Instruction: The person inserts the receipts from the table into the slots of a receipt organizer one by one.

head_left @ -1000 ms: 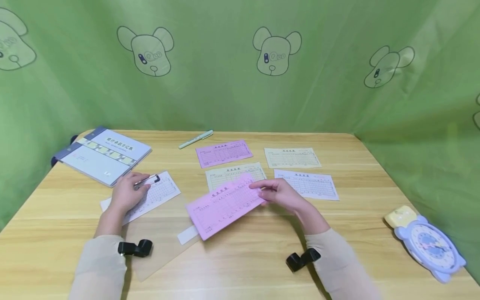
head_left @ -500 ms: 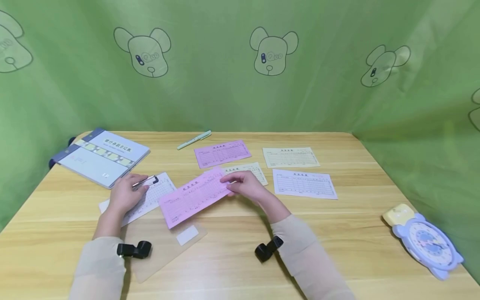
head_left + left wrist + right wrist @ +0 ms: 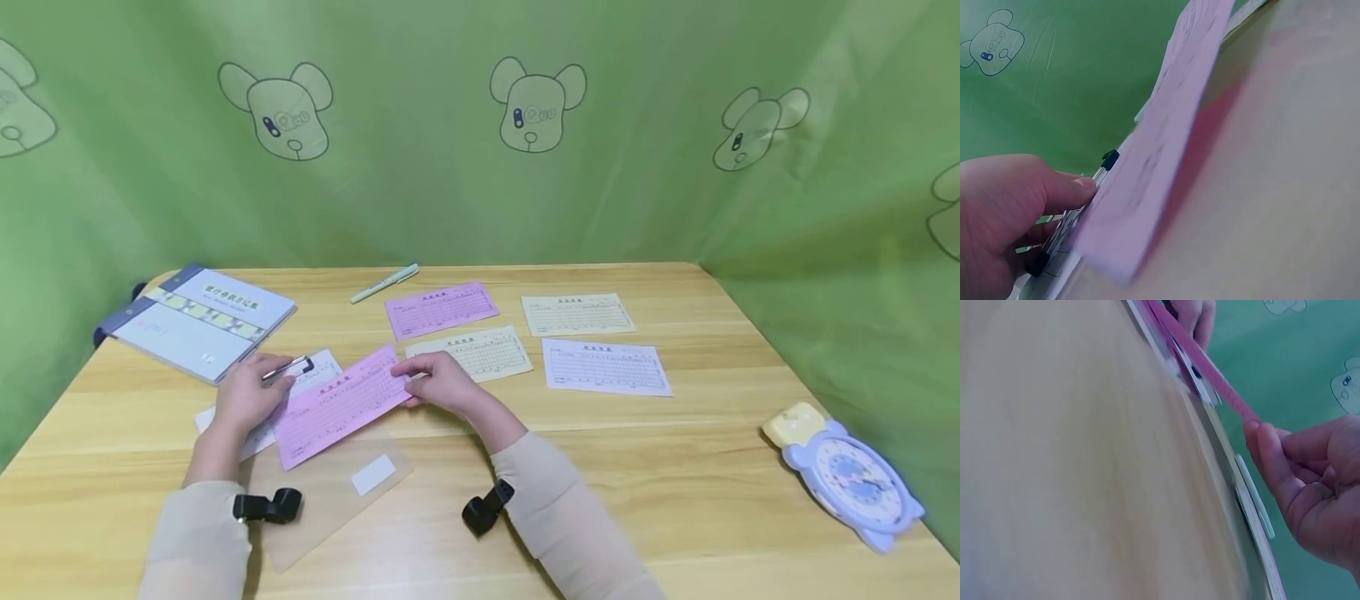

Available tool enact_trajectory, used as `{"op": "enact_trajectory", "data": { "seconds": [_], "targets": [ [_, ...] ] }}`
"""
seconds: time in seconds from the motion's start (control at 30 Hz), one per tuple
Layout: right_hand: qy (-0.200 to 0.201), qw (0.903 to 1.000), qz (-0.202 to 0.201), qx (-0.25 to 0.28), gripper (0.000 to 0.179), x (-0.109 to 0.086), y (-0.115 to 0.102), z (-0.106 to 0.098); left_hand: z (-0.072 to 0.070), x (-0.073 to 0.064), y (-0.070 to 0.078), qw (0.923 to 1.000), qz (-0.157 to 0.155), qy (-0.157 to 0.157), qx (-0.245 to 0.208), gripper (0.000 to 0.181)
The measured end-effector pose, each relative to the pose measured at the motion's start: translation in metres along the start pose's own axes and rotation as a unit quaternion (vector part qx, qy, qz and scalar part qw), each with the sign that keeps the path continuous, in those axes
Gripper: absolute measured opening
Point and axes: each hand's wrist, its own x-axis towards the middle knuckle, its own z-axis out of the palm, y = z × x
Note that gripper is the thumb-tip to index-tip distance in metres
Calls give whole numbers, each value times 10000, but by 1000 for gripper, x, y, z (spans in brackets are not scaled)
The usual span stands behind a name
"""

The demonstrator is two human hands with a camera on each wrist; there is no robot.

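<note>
My right hand [image 3: 442, 383] pinches the right end of a pink printed slip [image 3: 341, 404]. That slip is tilted, its left part over a white printed slip [image 3: 318, 371] and close to my left hand. With thumb and curled fingers, my left hand [image 3: 251, 392] grips a metal clip with black ends [image 3: 1054, 234] at the white slip. Below lies a translucent clipboard [image 3: 322, 508] with a white label [image 3: 373, 474]; the pink slip and left hand hide its upper part. In the right wrist view, the pink slip [image 3: 1210, 369] appears edge-on between finger and thumb.
Behind the hands lie another pink slip [image 3: 442, 310], two cream slips [image 3: 487, 354] and a white slip [image 3: 606, 367]. A light green pen [image 3: 384, 283] is at the back. A ledger book [image 3: 202, 321] lies back left, a toy clock [image 3: 855, 483] far right.
My right hand has carried the pink slip leftward, from over the front cream slip to over the white slip by my left hand. The left hand keeps its grip on the clip.
</note>
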Motion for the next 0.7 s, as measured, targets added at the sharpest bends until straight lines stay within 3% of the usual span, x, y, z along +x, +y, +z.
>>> {"op": "enact_trajectory", "data": {
  "seconds": [0.47,0.7],
  "targets": [
    [198,9992,21,337,23,9,-1,36,-1,-2,3,9999,-20,-72,147,34],
    [115,9988,123,471,25,16,-4,51,-2,-2,3,9999,90,-1,146,34]
  ]
}}
